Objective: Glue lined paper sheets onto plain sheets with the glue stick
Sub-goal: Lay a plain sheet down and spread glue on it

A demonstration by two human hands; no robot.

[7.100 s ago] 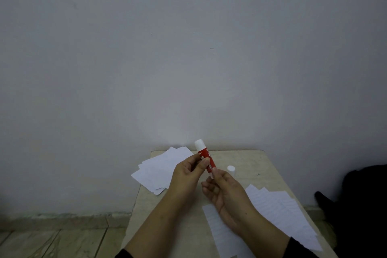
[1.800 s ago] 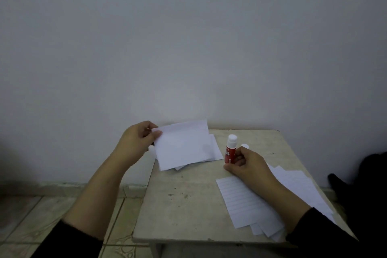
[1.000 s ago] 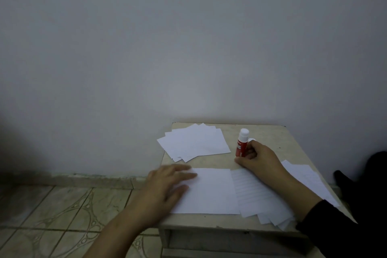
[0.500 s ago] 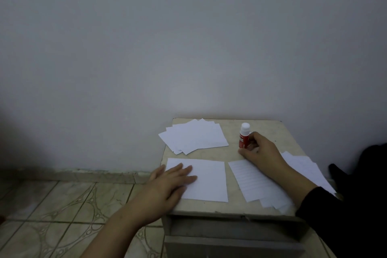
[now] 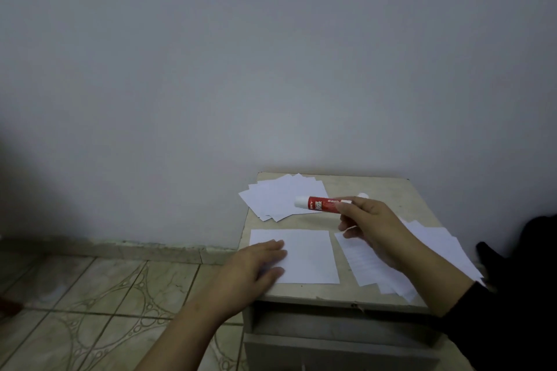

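Table (image 5: 388,190) small, pale, against the wall; everything for the job sits on it. Plain sheet (image 5: 307,256) lies flat near the front edge: thin, light, floppy, probably slides easily, so pin it flat, don't pinch. Left hand (image 5: 256,262) does that, fingers straight, palm pressing the sheet's left part. Lined stack (image 5: 370,265) just right of it, plain stack (image 5: 280,196) at the back. Glue stick (image 5: 321,204) rigid, light, best gripped mid-barrel; right hand (image 5: 370,226) clamps its rear end, stick near horizontal above the table, white tip pointing left. Small white cap (image 5: 362,195) behind the hand.
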